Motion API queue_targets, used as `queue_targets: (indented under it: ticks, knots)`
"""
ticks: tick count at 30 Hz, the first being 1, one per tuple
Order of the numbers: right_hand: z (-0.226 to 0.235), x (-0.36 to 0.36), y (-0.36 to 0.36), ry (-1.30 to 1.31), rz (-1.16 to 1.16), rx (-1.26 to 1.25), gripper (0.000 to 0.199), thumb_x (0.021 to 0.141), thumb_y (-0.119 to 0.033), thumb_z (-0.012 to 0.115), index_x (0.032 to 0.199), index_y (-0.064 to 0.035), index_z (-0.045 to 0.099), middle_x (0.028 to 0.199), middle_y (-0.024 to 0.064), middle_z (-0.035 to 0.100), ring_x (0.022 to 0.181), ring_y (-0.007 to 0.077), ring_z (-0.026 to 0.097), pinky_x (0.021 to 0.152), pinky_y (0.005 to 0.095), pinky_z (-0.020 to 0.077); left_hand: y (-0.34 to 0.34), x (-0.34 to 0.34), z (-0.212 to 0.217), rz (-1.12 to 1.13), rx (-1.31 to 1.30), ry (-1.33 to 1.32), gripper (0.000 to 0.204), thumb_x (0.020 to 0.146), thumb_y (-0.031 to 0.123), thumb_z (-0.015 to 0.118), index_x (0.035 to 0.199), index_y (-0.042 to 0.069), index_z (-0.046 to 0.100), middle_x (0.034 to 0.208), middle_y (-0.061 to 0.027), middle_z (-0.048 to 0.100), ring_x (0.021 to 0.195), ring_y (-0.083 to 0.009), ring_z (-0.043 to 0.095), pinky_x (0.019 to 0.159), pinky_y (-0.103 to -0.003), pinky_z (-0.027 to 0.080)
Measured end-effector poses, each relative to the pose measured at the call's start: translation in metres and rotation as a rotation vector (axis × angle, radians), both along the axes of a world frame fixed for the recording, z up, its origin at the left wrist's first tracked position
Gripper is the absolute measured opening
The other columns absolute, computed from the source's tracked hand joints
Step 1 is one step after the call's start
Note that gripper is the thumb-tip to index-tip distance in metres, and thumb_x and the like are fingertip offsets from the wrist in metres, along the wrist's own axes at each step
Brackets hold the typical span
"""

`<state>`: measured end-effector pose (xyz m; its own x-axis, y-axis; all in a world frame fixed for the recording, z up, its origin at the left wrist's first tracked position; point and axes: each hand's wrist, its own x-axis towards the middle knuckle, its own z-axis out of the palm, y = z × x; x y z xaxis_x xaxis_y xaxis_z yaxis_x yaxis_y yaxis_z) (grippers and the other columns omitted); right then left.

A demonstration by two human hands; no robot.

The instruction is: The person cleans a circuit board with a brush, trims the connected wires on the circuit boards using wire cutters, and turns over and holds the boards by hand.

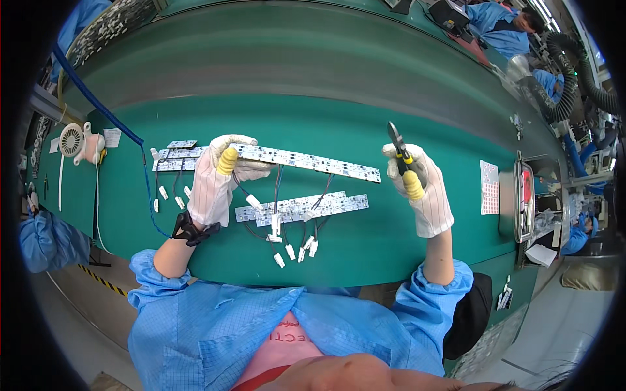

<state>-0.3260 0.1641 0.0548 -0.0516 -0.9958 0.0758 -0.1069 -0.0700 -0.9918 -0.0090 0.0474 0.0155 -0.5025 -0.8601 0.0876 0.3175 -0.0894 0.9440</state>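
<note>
Your left hand (212,186) pinches the strip (310,161), probably so wires (278,186) hang free; your right hand (427,189) grips pliers (398,142) (tips up, likely for clearance).

A green worktop (391,247) is brightly, evenly lit, with white ceiling lights (543,14) glimpsed far right; a dull sheen is caught beyond, and straight edges are bent toward a blackened rim.

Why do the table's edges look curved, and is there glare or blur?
In the head view, the fisheye lens bows the green table; in that view, a pale sheen crosses the surface beyond; there, the pliers and held circuit strip look fairly crisp, the co-worker at upper right softer.
</note>
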Motion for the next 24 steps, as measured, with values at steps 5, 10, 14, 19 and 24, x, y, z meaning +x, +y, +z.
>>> queue_targets:
  ticks: [5, 10, 14, 19, 24]
  knots:
    - [0.004, -0.003, 0.003, 0.562, -0.017, -0.113, 0.050, 0.087, -0.042, 0.065, 0.115, -0.0022, 0.057, 0.094, 0.0097, 0.061, 0.077, 0.0219, 0.058, 0.073, 0.0318, 0.0479, -0.002, -0.006, 0.003, 0.041, 0.000, -0.033, 0.046, 0.098, 0.038, 0.049, 0.116, -0.004, 0.048, 0.102, -0.0224, 0.063, 0.093, -0.0303, 0.068, 0.080, -0.039, 0.060]
    - [0.024, 0.008, 0.000, 0.716, 0.010, -0.261, 0.045, 0.081, -0.030, 0.072, 0.114, -0.0042, 0.057, 0.097, 0.0149, 0.061, 0.080, 0.0310, 0.059, 0.073, 0.0361, 0.0488, 0.001, -0.008, 0.016, 0.056, 0.007, -0.033, 0.043, 0.097, 0.034, 0.051, 0.116, -0.004, 0.048, 0.101, -0.0202, 0.064, 0.092, -0.0292, 0.068, 0.082, -0.041, 0.059]
    - [0.015, 0.015, -0.010, 0.721, -0.009, -0.293, 0.040, 0.077, -0.014, 0.075, 0.112, -0.0071, 0.058, 0.092, 0.0125, 0.061, 0.078, 0.0314, 0.059, 0.071, 0.0368, 0.0489, -0.004, -0.003, 0.005, 0.014, 0.049, -0.036, 0.032, 0.099, 0.024, 0.050, 0.114, -0.003, 0.049, 0.101, -0.0209, 0.063, 0.092, -0.0300, 0.068, 0.083, -0.042, 0.058]
    - [0.020, 0.018, -0.012, 0.755, -0.043, -0.315, 0.036, 0.080, -0.015, 0.073, 0.111, -0.0060, 0.057, 0.093, 0.0137, 0.062, 0.078, 0.0322, 0.059, 0.070, 0.0373, 0.0490, 0.000, 0.001, 0.004, -0.082, -0.040, 0.017, 0.036, 0.098, 0.029, 0.051, 0.114, -0.003, 0.047, 0.102, -0.0203, 0.063, 0.095, -0.0304, 0.067, 0.084, -0.041, 0.058]
    - [0.015, 0.019, -0.021, 0.783, -0.003, -0.322, 0.036, 0.081, -0.017, 0.073, 0.111, -0.0056, 0.057, 0.095, 0.0144, 0.062, 0.078, 0.0329, 0.060, 0.068, 0.0376, 0.0496, -0.002, -0.001, -0.004, -0.099, -0.030, 0.006, 0.038, 0.099, 0.032, 0.048, 0.116, -0.002, 0.046, 0.103, -0.0198, 0.062, 0.095, -0.0296, 0.068, 0.086, -0.041, 0.057]
